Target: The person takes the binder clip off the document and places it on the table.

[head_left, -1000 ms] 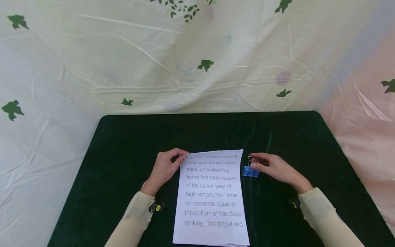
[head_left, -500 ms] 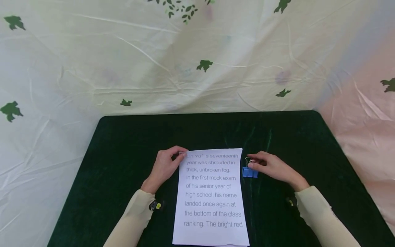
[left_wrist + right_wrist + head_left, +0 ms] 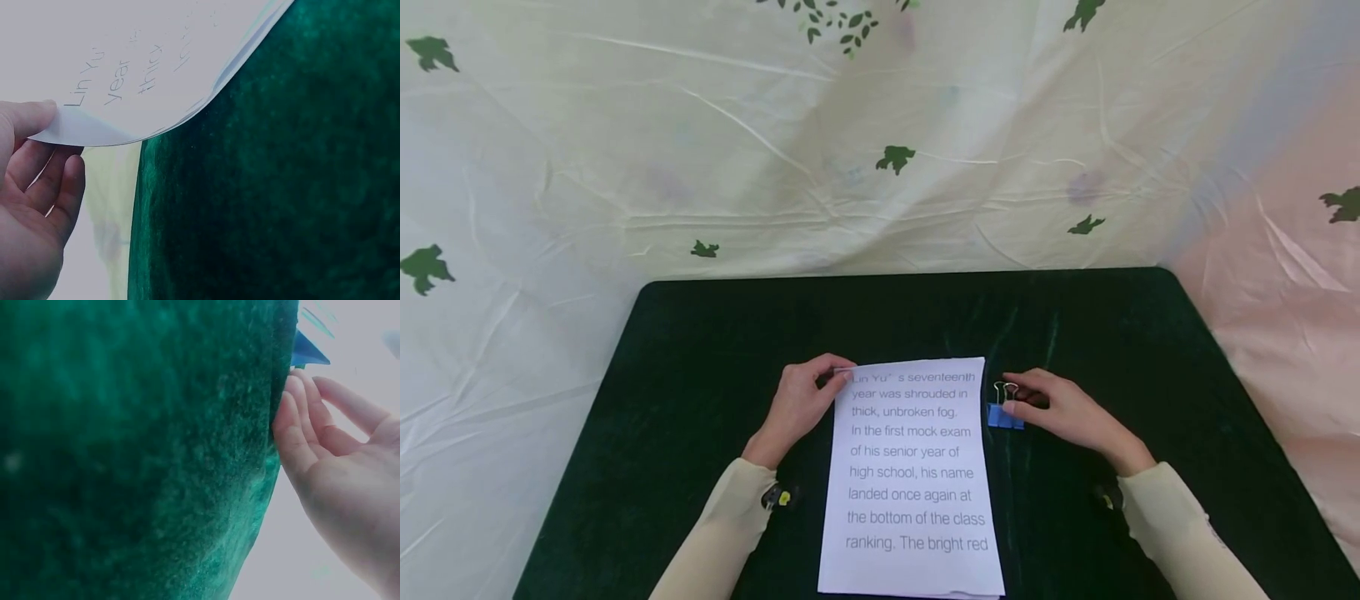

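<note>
A stack of white printed sheets [image 3: 913,467] lies lengthwise in front of me. My left hand [image 3: 797,408] pinches its far left corner between thumb and fingers; in the left wrist view the thumb [image 3: 31,119] lies on top and the sheets' edge curves upward. Just right of the stack's far right corner is a blue binder clip [image 3: 1004,417], its silver wire handles pointing up. With thumb and fingertips my right hand [image 3: 1067,408] holds the clip at its right side. In the right wrist view only a corner of the clip [image 3: 308,351] shows, beyond the fingers.
A dark green velvet cloth covers the table [image 3: 737,325], whose far corners are rounded. Behind it hangs a pale curtain [image 3: 775,167] with green bird and leaf prints.
The binder clip has shifted slightly left and turned a little in my right hand, showing both wire handles more plainly. My left hand keeps its pinch on the sheets' corner.
</note>
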Demonstrator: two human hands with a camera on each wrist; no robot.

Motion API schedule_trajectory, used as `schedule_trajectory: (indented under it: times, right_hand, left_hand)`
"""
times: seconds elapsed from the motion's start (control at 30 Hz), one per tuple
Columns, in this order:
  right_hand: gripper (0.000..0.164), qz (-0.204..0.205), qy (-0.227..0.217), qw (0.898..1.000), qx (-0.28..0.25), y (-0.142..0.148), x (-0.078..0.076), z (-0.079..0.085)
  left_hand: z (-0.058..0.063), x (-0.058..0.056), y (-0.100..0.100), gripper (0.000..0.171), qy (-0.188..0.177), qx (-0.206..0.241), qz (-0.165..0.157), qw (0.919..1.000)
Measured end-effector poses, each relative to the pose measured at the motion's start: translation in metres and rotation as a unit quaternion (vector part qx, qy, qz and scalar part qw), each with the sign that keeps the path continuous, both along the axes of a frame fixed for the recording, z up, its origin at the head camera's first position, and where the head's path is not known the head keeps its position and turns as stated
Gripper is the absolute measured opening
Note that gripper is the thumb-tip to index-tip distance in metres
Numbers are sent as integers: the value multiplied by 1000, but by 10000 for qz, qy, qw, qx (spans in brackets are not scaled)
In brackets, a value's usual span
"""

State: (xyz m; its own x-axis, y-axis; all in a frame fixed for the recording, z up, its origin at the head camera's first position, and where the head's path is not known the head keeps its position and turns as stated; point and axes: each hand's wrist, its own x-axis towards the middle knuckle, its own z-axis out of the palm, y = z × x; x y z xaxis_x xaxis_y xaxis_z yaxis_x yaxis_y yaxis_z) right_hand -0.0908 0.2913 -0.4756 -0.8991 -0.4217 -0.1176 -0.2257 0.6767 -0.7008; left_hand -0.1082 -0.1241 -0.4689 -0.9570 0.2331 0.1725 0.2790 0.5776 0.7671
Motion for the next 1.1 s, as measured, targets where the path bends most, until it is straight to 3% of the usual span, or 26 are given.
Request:
schedule_trajectory:
  times: [0.2,0.4,0.63,0.9,1.1]
  right_hand:
    - [51,-105,283,9994,-154,1,9,3]
    - [51,-469,585,9969,-229,0,16,8]
    - [58,-920,769,9923,-310,-1,23,16]
    - [57,-1139,1030,9870,-473,1,24,17]
    - [61,-1175,966,9879,-299,1,21,16]
  left_hand:
    - [-1,-2,-1,13,-46,19,10,10000]
    - [-1,-6,0,14,-99,25,33,9999]
    - [-3,-10,3,15,-523,-83,179,9984]
    - [0,-16,7,24,-931,-858,312,9915]
    - [1,-12,4,57,-612,-1718,157,9831]
